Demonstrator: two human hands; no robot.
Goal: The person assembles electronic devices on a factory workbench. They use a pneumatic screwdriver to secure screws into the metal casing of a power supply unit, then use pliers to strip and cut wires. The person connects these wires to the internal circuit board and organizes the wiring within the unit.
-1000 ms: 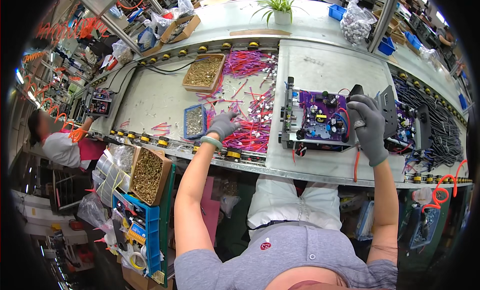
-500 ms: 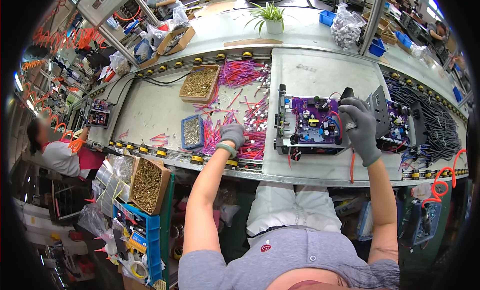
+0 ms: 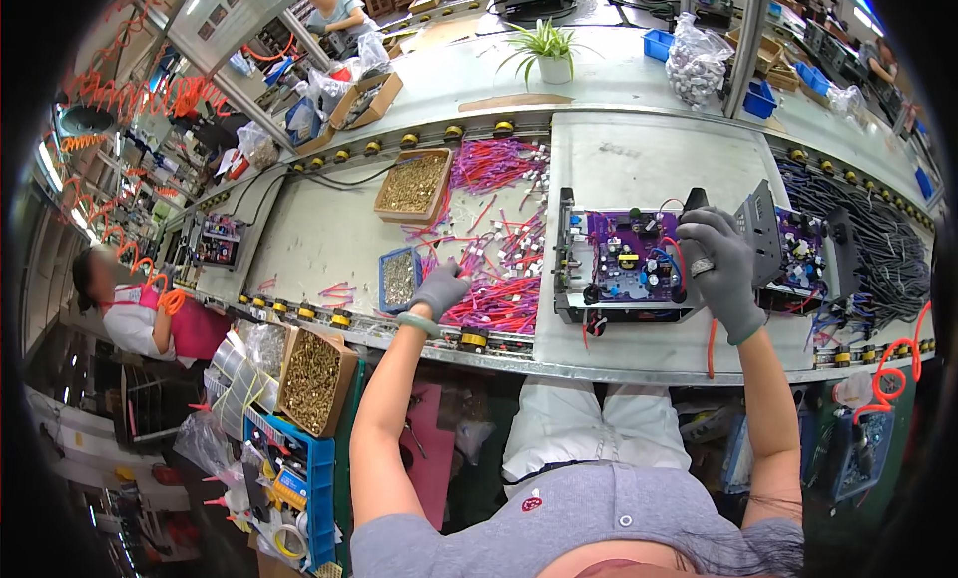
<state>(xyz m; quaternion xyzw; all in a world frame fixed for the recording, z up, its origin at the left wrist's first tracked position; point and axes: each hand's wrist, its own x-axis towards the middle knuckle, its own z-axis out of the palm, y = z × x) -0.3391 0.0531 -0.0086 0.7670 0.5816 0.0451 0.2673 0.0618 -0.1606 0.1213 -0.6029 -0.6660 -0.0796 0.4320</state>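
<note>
My left hand (image 3: 441, 289), in a grey glove, is over the left side of a pile of red and purple wires (image 3: 504, 303) with white connectors. It is right beside a small blue tray (image 3: 383, 285) of metal parts. Its fingers are drawn together, and what they pinch is too small to name. At the right end of an open metal chassis (image 3: 639, 313), my gloved right hand (image 3: 720, 277) is closed, its fingers curled. Whatever lies inside that hand is hidden. A purple circuit board (image 3: 611, 256) fills the chassis, with red and blue leads near the hand.
A second open unit (image 3: 798, 264) with an upright grey panel stands close on the right, beside many black cables (image 3: 863, 244). A cardboard box (image 3: 411, 187) of brass-coloured parts is behind the blue tray. An orange coiled hose (image 3: 893, 373) hangs at right. Another person (image 3: 150, 313) works at far left.
My left hand has moved left across the wires, closer to the blue tray. My right hand stays at the chassis end. The whole view has shifted slightly.
</note>
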